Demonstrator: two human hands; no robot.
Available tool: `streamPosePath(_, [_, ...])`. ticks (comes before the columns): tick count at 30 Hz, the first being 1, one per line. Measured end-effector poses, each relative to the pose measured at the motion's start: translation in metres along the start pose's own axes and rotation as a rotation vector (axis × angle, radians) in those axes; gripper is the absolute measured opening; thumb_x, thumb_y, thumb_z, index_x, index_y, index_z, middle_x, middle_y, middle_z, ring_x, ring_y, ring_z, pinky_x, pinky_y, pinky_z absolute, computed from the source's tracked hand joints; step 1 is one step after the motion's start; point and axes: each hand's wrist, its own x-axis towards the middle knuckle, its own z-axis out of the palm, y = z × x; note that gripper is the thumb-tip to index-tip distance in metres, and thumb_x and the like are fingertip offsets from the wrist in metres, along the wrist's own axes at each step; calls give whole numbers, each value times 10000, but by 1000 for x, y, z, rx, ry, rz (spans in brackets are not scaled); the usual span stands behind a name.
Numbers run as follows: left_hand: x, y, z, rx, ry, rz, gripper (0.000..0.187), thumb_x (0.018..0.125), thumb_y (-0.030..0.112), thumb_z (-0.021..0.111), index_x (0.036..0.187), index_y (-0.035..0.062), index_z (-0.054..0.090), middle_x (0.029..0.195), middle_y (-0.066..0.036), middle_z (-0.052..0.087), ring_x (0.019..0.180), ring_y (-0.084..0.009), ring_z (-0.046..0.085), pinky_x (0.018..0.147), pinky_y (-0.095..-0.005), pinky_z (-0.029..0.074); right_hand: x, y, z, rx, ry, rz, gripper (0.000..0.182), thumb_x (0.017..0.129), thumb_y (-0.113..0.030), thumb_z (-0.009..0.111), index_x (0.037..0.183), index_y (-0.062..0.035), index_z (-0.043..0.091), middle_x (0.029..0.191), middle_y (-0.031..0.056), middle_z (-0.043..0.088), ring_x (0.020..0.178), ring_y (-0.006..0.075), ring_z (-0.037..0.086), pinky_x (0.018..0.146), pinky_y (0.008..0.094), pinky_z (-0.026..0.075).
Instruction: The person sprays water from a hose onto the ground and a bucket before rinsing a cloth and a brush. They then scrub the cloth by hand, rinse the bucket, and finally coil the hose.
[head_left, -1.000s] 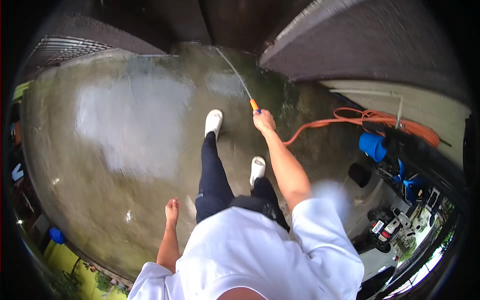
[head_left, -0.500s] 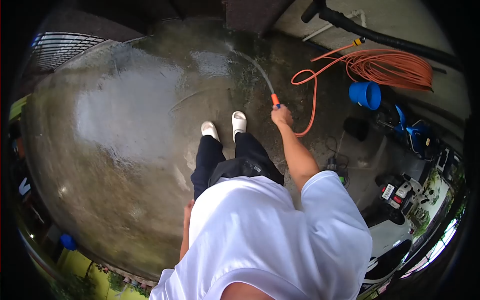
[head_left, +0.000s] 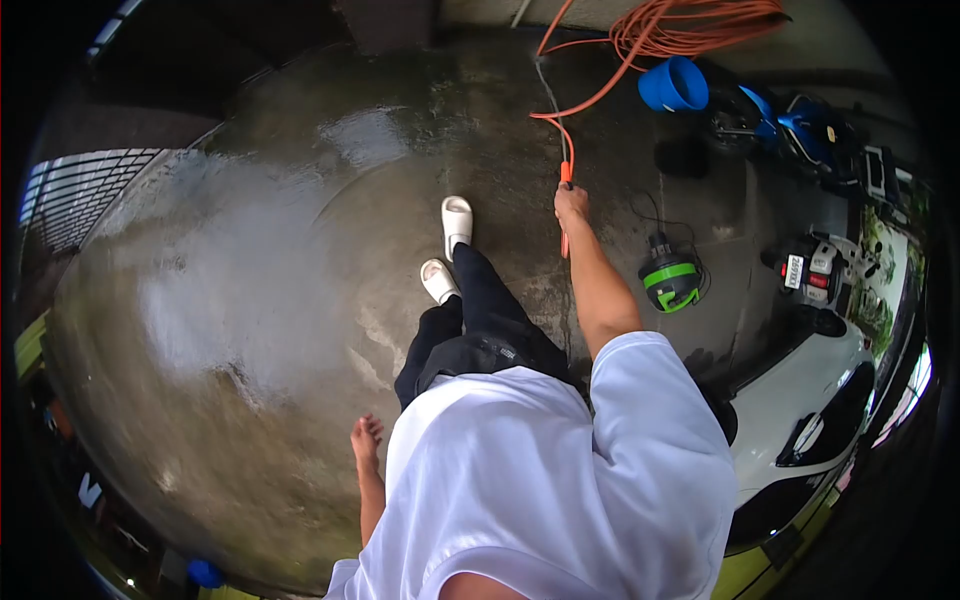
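My right hand [head_left: 572, 204] is wrapped round an orange hose nozzle [head_left: 566, 172], held out ahead and to the right of my feet. A thin jet of water [head_left: 548, 88] leaves it toward the far wall. From the nozzle, the orange hose [head_left: 597, 100] loops forward to a large coil [head_left: 672, 32] by the wall. My left hand [head_left: 367, 440] hangs beside my left hip, holding nothing, its fingers loosely bent and a little apart. Beneath me the concrete floor [head_left: 250, 270] is wet and shiny.
A blue bucket [head_left: 674, 84] stands near the coil, beside a blue motorcycle [head_left: 800, 128]. On the right are a green-and-black vacuum cleaner [head_left: 670, 277] with a cable, another motorbike [head_left: 815, 268] and a white car [head_left: 800, 425]. A barred gate [head_left: 85, 195] is at far left.
My view has turned rightward, and my feet have shifted, one stepping forward. The nozzle's jet now points farther right. My left hand has swung out from my side, into fuller view.
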Motion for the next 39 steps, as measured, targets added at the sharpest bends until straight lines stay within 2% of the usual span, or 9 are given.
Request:
streamPosePath(4, [61, -132, -37, 115, -213, 166, 436, 1031, 426, 469, 1237, 71, 615, 1065, -104, 700, 902, -211, 666, 753, -374, 520, 10, 9, -27, -14, 94, -108, 445, 937, -420, 588, 1010, 6, 694, 810, 179, 714, 724, 308, 721, 636, 426, 547])
streamPosePath(11, [15, -31, -2, -11, -2, -29, 448, 1041, 432, 428, 1289, 93, 583, 1124, -87, 686, 967, -202, 655, 783, -383, 495, 1, -31, -124, 118, -54, -50, 397, 964, -371, 578, 948, 12, 681, 687, 113, 660, 498, 207, 605, 464, 372, 442])
streamPosePath(20, [-26, 11, 122, -139, 149, 119, 410, 1039, 395, 453, 1294, 101, 581, 1103, -55, 684, 938, -171, 647, 782, -355, 477, 82, -60, -161, -125, -302, -399, 323, 957, -331, 602, 920, -15, 651, 574, 32, 513, 409, 136, 449, 392, 358, 352])
streamPosePath(23, [-54, -46, 189, -153, 157, 63, 338, 1024, 322, 497, 1233, 88, 623, 961, -48, 700, 808, -164, 654, 705, -338, 488, 101, -77, -175, -355, -99, -571, 408, 916, -417, 585, 896, -35, 726, 695, 102, 689, 599, 218, 676, 618, 372, 521])
streamPosePath(26, [-68, -128, 248, 296, 60, 311, 260, 967, 271, 593, 1123, 80, 674, 738, -40, 658, 624, -159, 628, 564, -302, 481, 92, -102, -213, -472, -295, -497, 407, 924, -414, 554, 919, -50, 735, 755, 104, 721, 695, 251, 714, 696, 395, 545])
streamPosePath(30, [-126, -174, 321, 292, -4, 182, 280, 968, 281, 589, 1142, 79, 672, 750, -36, 663, 649, -159, 632, 595, -313, 490, 119, -125, -230, -526, -394, -541, 408, 929, -413, 551, 1009, -56, 731, 876, 137, 738, 847, 294, 723, 771, 426, 545])
streamPosePath(32, [-141, -182, 349, 272, -11, 135, 290, 968, 287, 588, 1152, 78, 670, 757, -34, 666, 662, -160, 634, 610, -318, 495, 129, -141, -233, -542, -407, -525, 449, 947, -420, 533, 1175, -63, 684, 1210, 157, 677, 1139, 348, 638, 940, 465, 505])
streamPosePath(37, [-130, -158, 374, 197, -40, 98, 315, 969, 300, 583, 1176, 77, 667, 772, -30, 673, 693, -160, 639, 648, -332, 506, 116, -174, -235, -452, -258, -728, 450, 970, -433, 526, 1130, -33, 656, 1120, 139, 679, 1041, 347, 640, 865, 485, 483])
streamPosePath(39, [-112, -124, 369, 85, -19, 51, 326, 970, 305, 581, 1186, 77, 666, 779, -28, 675, 706, -160, 641, 663, -337, 510, 84, -195, -259, -460, -325, -738, 486, 958, -450, 511, 1256, -85, 632, 1282, 162, 632, 1178, 376, 600, 976, 498, 477])
